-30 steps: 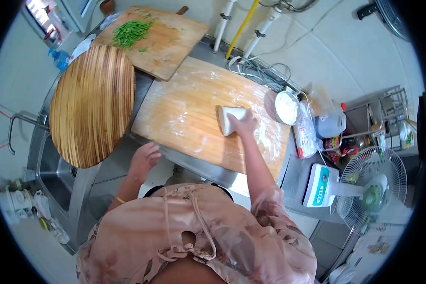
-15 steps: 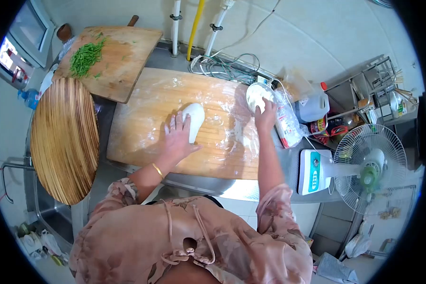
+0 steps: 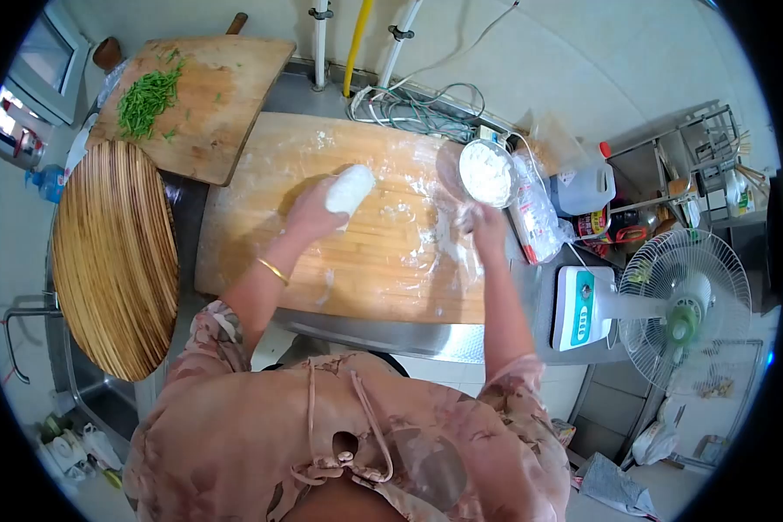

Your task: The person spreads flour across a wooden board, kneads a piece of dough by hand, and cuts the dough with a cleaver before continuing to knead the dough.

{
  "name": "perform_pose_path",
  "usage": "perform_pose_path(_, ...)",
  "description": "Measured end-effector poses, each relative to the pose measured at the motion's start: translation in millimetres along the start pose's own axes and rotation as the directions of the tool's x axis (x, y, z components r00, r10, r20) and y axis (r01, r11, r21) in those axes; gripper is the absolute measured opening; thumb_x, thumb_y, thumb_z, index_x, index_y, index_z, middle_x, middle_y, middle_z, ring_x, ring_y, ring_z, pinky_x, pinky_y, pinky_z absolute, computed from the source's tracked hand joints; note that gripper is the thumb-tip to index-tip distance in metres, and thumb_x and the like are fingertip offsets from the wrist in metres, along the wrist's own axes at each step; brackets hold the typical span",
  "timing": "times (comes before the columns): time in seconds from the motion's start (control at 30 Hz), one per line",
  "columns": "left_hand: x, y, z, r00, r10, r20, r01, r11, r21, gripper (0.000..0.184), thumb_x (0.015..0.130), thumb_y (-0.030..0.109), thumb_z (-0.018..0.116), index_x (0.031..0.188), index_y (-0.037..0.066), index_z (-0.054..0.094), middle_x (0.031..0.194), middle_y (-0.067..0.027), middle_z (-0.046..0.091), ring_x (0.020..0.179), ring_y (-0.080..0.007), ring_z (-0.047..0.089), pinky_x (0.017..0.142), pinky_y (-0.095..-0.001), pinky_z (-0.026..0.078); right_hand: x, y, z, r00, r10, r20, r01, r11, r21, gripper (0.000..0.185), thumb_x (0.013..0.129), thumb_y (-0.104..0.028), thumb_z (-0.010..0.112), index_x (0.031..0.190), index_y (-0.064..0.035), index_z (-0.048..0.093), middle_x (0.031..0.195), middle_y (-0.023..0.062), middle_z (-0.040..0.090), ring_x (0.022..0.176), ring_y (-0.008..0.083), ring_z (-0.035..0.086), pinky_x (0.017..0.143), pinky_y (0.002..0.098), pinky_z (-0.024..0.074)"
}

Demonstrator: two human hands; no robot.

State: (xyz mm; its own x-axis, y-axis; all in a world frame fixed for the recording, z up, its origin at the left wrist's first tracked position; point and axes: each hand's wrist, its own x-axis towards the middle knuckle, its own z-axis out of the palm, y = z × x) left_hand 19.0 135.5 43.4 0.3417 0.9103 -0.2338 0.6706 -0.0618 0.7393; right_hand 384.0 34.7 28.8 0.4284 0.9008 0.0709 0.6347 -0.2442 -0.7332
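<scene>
A floured wooden board (image 3: 383,270) lies in front of me. My left hand (image 3: 315,211) is wrapped round the lower left side of a white lump of dough (image 3: 351,189), which is tilted over the board's middle. At the board's right side, my right hand (image 3: 485,228) is closed just below a bowl of white flour (image 3: 487,174); its fingers are blurred, and what they may hold is too small to make out. Loose flour is smeared on the wood beside that hand.
Chopped greens (image 3: 148,103) lie on a second board (image 3: 209,130) at the upper left. A round striped wooden lid (image 3: 116,261) covers part of the sink. To the right are a plastic bag (image 3: 535,217), a scale (image 3: 583,306), a fan (image 3: 685,313) and a jug (image 3: 583,190).
My left hand has gone from lying on the dough to gripping its side, with the dough tilted. My right hand has come out of the flour bowl toward me, over the board.
</scene>
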Motion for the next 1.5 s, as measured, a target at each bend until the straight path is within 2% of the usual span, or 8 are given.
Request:
perform_pose_path(0.13,-23.1,-23.9,-19.7,0.954,-0.268,0.133,0.285,0.679,-0.676,0.073,0.073,0.028,0.072,0.138,0.009,0.044,0.127,-0.0127,0.056,0.112,-0.0324,0.056,0.095,-0.0449,0.045,-107.6,-0.1,12.8,0.998,0.025,-0.063,-0.042,0.954,-0.296,0.056,0.089,-0.026,0.056,0.138,-0.002,0.045,0.144,0.0256,0.038,0.137,0.0376,0.033,0.114,0.0432,0.024)
perform_pose_path(0.27,-64.5,-64.4,-37.2,0.809,-0.42,0.412,0.388,-0.145,-0.91,0.06,0.081,0.034,0.062,0.134,0.012,0.048,0.129,-0.0094,0.055,0.116,-0.0313,0.054,0.096,-0.0517,0.041,-107.3,-42.3,13.6,0.994,0.105,0.043,-0.061,0.814,-0.577,0.077,0.088,-0.043,0.058,0.149,-0.0064,0.028,0.156,0.0248,0.015,0.144,0.0402,0.013,0.117,0.0474,0.0117)
perform_pose_path(0.57,-135.1,-117.6,-76.4,0.793,-0.471,0.387,0.233,-0.352,-0.907,0.056,0.08,0.04,0.058,0.129,0.015,0.051,0.128,-0.0081,0.054,0.119,-0.0296,0.049,0.101,-0.0501,0.035,-58.6,-160.5,180.4,0.835,-0.144,0.531,0.44,0.753,-0.488,0.081,0.093,-0.057,0.043,0.149,-0.0022,0.025,0.157,0.0211,0.016,0.146,0.0358,0.011,0.119,0.0453,0.007)
perform_pose_path(0.73,-130.8,-108.7,-70.5,0.81,-0.57,0.139,0.333,0.25,-0.909,0.053,0.08,0.035,0.062,0.125,0.007,0.056,0.126,-0.0091,0.056,0.118,-0.0277,0.05,0.099,-0.0443,0.038,-112.1,-192.5,207.7,0.592,-0.357,0.722,0.683,0.699,-0.214,0.081,0.09,-0.062,0.044,0.153,-0.0151,0.022,0.159,0.0172,0.009,0.147,0.0344,0.007,0.119,0.0498,0.0031)
perform_pose_path(0.8,-123.6,-118.9,-67.6,0.883,-0.468,-0.039,0.315,0.654,-0.688,0.05,0.079,0.03,0.064,0.121,0.004,0.058,0.121,-0.0107,0.058,0.114,-0.0264,0.052,0.097,-0.0388,0.041,-109.6,-175.2,187.0,0.658,-0.225,0.718,0.606,0.725,-0.328,0.08,0.09,-0.063,0.043,0.153,-0.0203,0.019,0.16,0.0145,0.008,0.148,0.0343,0.006,0.118,0.0511,0.0023)
perform_pose_path(0.97,-96.1,-192.6,-46.8,0.71,-0.281,-0.646,0.159,0.957,-0.241,0.041,0.078,0.024,0.062,0.113,0.003,0.063,0.104,-0.0079,0.064,0.097,-0.0189,0.058,0.087,-0.0297,0.044,-102.0,-102.5,93.5,0.914,-0.031,0.405,0.232,0.859,-0.456,0.077,0.091,-0.058,0.047,0.153,-0.0187,0.023,0.159,0.0177,0.011,0.147,0.0355,0.008,0.118,0.0512,0.0016)
perform_pose_path(1.1,-90.6,-217.3,-77.4,0.863,-0.417,-0.286,0.134,0.734,-0.666,0.039,0.08,0.022,0.059,0.115,0.003,0.065,0.106,-0.007,0.064,0.102,-0.0171,0.057,0.091,-0.0283,0.042,-91.4,17.2,32.7,0.964,0.187,-0.188,-0.251,0.867,-0.429,0.07,0.091,-0.049,0.052,0.143,-0.0039,0.039,0.147,0.0286,0.033,0.139,0.0425,0.028,0.115,0.0485,0.0209)
perform_pose_path(1.5,-107.9,-149.8,-92.0,0.756,-0.536,-0.374,0.461,0.843,-0.277,0.081,0.081,0.066,0.052,0.133,0.004,0.053,0.139,-0.0195,0.05,0.13,-0.0352,0.045,0.109,-0.0379,0.032,-104.8,16.3,-9.5,0.687,0.626,-0.369,-0.726,0.619,-0.3,0.07,0.087,-0.061,0.05,0.117,0.0017,0.062,0.122,0.0293,0.055,0.115,0.043,0.051,0.098,0.0505,0.0407)
